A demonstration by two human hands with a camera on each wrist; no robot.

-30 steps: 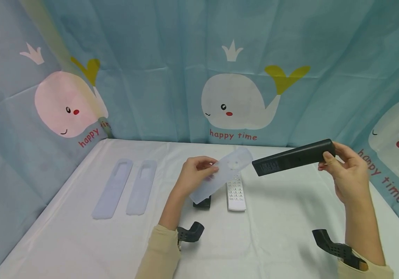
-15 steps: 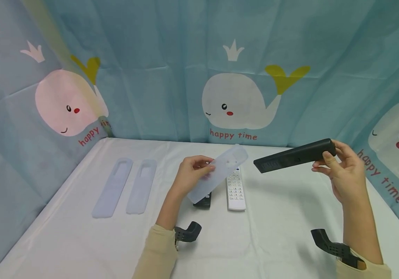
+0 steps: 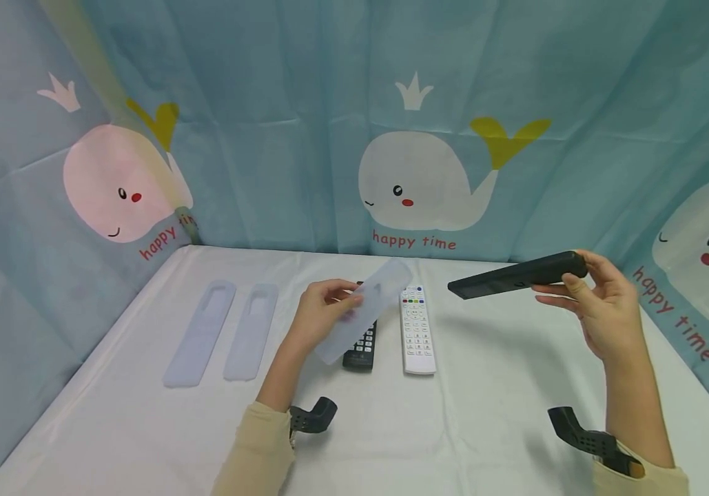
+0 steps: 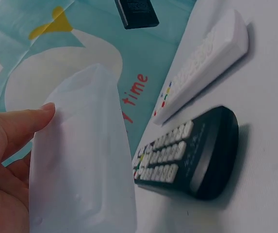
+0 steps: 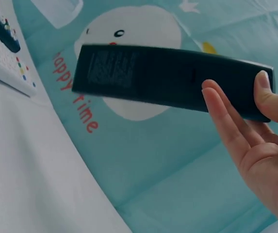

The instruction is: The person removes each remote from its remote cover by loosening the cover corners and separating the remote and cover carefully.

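My left hand [image 3: 317,318] pinches a translucent pale-blue silicone remote sleeve [image 3: 363,308], held slanted above the table; the left wrist view shows the sleeve [image 4: 80,160] against my thumb. Under it lies a black remote [image 3: 362,344] with its buttons up, and a white remote [image 3: 417,329] lies just to its right. My right hand [image 3: 602,303] holds a second black remote [image 3: 518,274] by its far end, raised in the air, its back label toward the right wrist camera [image 5: 168,77].
Two more pale silicone sleeves [image 3: 200,333] [image 3: 251,331] lie side by side on the left of the white-covered table [image 3: 490,386]. A blue whale-print curtain [image 3: 354,124] walls in the back and both sides.
My left hand has drawn the sleeve down and left, uncovering the tops of the two remotes on the table. The right hand has tilted its black remote flatter and lowered it slightly.
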